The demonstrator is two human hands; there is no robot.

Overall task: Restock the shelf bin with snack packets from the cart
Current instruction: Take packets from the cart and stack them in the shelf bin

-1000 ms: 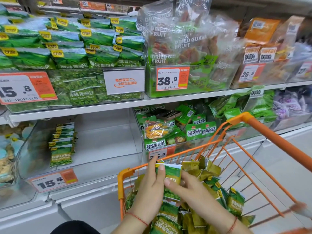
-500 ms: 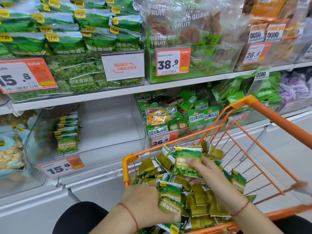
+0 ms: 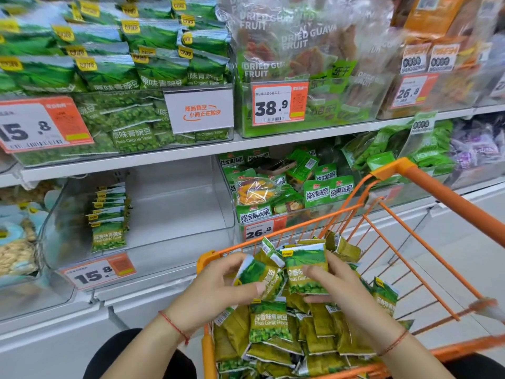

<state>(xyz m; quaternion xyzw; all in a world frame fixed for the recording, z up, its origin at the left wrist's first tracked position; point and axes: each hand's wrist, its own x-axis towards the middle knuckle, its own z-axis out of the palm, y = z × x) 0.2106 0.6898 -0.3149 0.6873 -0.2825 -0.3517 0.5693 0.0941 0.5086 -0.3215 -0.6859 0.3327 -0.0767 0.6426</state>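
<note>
An orange wire cart (image 3: 426,184) holds several green garlic-pea snack packets (image 3: 269,325). Over the cart's front left corner, my left hand (image 3: 216,288) grips one tilted packet (image 3: 259,274). Beside it my right hand (image 3: 336,285) holds an upright packet (image 3: 307,269), thumb across its front. The two packets touch. On the lower shelf to the left stands a clear shelf bin (image 3: 177,214) with a short row of the same packets (image 3: 109,214) at its left side. A 15.8 price tag (image 3: 98,270) is on its front.
The upper shelf carries full bins of green pea packets (image 3: 114,72) and dried guava fruit bags (image 3: 300,58). Right of the clear bin, a bin of mixed vegetable crisp packets (image 3: 289,192) sits behind the cart's front rim. The white shelf base (image 3: 54,332) lies below.
My left hand rose from the pile with a packet and now meets my right hand, which lifted its packet slightly. The view has shifted closer to the shelf.
</note>
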